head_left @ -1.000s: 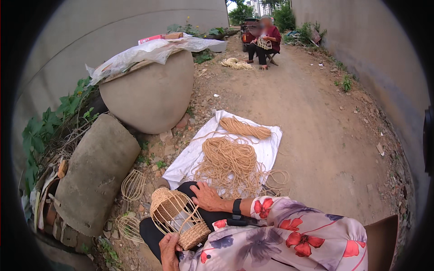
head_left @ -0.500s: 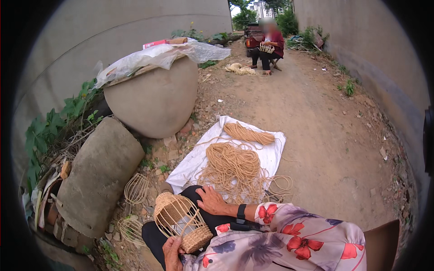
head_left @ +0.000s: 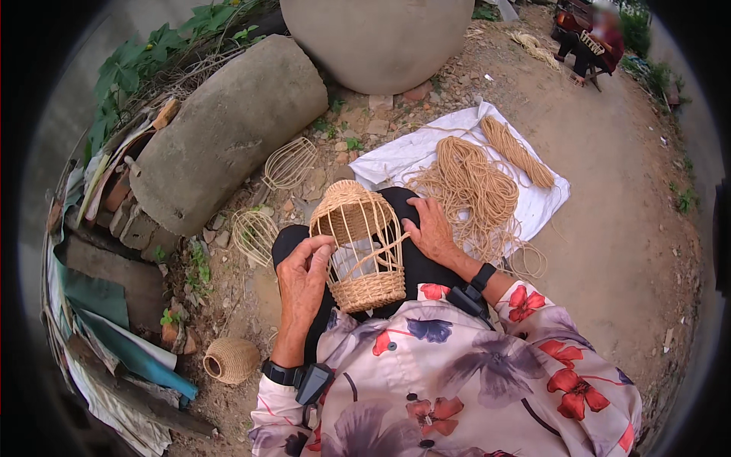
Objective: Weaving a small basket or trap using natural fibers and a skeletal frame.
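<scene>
1. half-woven basket rests on the person's lap, on the dark trousers, tipped so its domed top points away from the body. both ends are closely woven; the middle is bare upright ribs with something pale showing through the gaps.
2. left hand sits against the left side of the basket, fingers curled together and pinching at a rib or strand near the open middle. whether it truly grips a strand, cannot tell.
3. right hand lies flat on the basket's right shoulder, fingers spread and pressing, not closed round anything; a loose strand runs under it toward the ribs.
4. handling, as a judgement: looks light and hollow, springy rather than rigid. the bare ribs would likely bend or pop out of line if squeezed. the woven bands at base and top look the firmest places to hold; cradle from beneath, not by the ribs.
5. loose cord lies piled on a white sheet just beyond the knees; soft, tangle-prone stuff.
6. two bare wire frames lie on the dirt to the left; a small finished basket lies on its side near the left elbow.
</scene>
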`<state>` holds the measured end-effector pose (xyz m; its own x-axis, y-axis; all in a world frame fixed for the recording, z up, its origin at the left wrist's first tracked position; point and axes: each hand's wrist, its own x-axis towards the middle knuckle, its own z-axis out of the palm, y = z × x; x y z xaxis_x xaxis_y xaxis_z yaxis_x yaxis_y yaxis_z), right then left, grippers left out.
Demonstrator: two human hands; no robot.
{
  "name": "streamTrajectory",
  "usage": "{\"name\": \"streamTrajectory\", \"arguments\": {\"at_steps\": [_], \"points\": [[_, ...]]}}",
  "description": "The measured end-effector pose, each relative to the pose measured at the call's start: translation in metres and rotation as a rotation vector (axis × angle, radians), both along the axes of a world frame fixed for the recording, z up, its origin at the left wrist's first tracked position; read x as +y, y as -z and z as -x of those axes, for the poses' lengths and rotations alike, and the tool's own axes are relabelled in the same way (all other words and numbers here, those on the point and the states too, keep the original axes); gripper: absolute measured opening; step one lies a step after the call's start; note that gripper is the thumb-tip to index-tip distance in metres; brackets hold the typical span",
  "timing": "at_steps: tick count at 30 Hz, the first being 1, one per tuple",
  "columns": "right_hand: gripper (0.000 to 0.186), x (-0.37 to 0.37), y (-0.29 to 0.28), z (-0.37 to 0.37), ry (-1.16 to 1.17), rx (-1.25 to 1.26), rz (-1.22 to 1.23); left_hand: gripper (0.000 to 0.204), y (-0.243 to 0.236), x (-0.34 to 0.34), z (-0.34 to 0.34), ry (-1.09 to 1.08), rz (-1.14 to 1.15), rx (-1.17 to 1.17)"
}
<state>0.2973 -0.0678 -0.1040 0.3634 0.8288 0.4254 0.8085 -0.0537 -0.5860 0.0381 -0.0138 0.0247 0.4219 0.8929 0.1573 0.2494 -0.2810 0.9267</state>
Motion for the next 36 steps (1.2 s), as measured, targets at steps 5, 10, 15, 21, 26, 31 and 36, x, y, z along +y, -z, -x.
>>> {"name": "streamTrajectory", "arguments": {"at_steps": [5, 10, 15, 21, 26, 31, 36], "points": [[0.046, -0.001, 0.001, 0.002, 0.011, 0.011, 0.013, 0.021, -0.017, -0.015, -0.027, 0.273, -0.069, 0.165], [0.045, -0.003, 0.003, 0.0, 0.002, 0.02, -0.02, 0.013, -0.009, -0.016, -0.014, 0.2, -0.195, 0.113], [0.046, -0.004, 0.003, -0.003, -0.001, 0.053, -0.013, 0.015, -0.002, -0.013, 0.01, 0.162, 0.134, -0.204], [0.025, -0.004, -0.009, -0.034, -0.048, 0.224, 0.004, 0.015, -0.007, -0.022, 0.018, 0.042, -0.153, 0.073], [0.016, -0.025, -0.091, -0.002, -0.151, 0.506, -0.049, 0.011, -0.001, -0.024, 0.022, 0.011, -0.456, 0.256], [0.014, -0.03, -0.122, 0.042, -0.363, 0.428, 0.044, 0.009, -0.008, -0.029, 0.014, 0.006, -0.546, 0.504], [0.022, -0.024, -0.124, 0.068, -0.431, 0.124, 0.202, 0.01, -0.014, -0.024, 0.005, 0.063, -0.586, 0.535]]}}
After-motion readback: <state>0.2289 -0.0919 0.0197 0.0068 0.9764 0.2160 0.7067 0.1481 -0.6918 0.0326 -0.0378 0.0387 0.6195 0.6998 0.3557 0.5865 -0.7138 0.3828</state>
